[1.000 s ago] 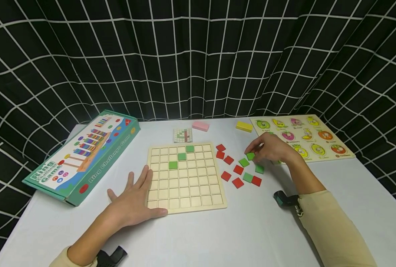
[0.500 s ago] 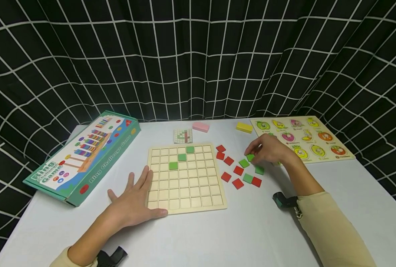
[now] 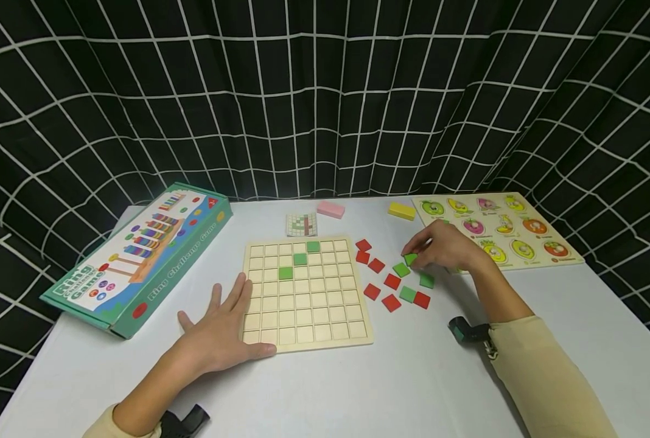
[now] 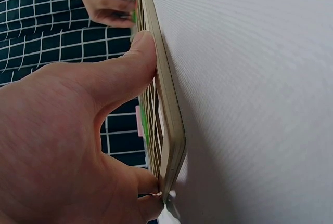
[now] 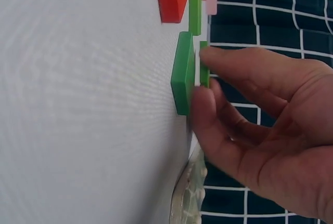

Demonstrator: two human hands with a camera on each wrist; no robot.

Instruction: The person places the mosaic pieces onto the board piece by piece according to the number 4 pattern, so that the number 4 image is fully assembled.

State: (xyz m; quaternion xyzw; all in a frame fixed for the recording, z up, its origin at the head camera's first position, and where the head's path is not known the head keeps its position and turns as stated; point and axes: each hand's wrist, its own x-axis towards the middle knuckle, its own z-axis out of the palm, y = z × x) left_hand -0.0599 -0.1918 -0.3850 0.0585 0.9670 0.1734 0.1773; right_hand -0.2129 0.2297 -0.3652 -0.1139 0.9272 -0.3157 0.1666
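While the left hand (image 3: 218, 337) lies flat with its fingers (image 3: 232, 298) spread and straight, palm on the table (image 3: 412, 377) and thumb pressed along the near left edge of the wooden grid board (image 3: 303, 295), the right hand (image 3: 448, 248) works among the loose tiles to the right of that board. The right hand's thumb and forefinger are curled and pinch a green tile (image 3: 411, 259); the right wrist view shows that thin green tile (image 5: 204, 64) held between the fingertips, just off the table and close beside another green tile (image 5: 182, 73) lying flat. Right of the board, red tiles (image 3: 392, 302) and more green tiles (image 3: 408, 294) lie scattered, some touching. On the board itself three green tiles (image 3: 300, 259) sit in a diagonal run near its far edge. Beyond the board's far edge lie a small pattern card (image 3: 301, 224), a pink block (image 3: 330, 209) and a yellow block (image 3: 401, 210). A fruit puzzle (image 3: 522, 234) lies further right of the board, behind the right hand, and a Ring Challenge Game box (image 3: 139, 255) lies well to the board's left.
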